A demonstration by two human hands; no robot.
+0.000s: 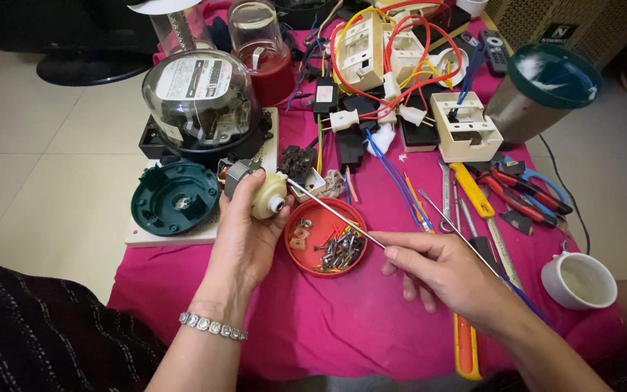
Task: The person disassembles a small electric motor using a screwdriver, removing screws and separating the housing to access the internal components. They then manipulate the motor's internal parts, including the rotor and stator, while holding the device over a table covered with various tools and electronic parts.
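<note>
My left hand (244, 232) grips a small motor (255, 190) with a cream plastic end and a grey metal body, held above the pink cloth. A long thin screwdriver (332, 212) is pinched in my right hand (440, 272); its shaft slants up to the left and its tip touches the cream end of the motor. Just below the shaft sits a red round lid (295, 254) holding several screws and small metal bits. A bracelet is on my left wrist.
A pink cloth (328, 327) covers the table. A glass-domed meter (201, 98), a dark green round base (174, 197), cream switch boxes (466, 127) with red and yellow wires, pliers and cutters (520, 190), a white cup (578, 279) and a green-lidded jar (538, 91) surround the work.
</note>
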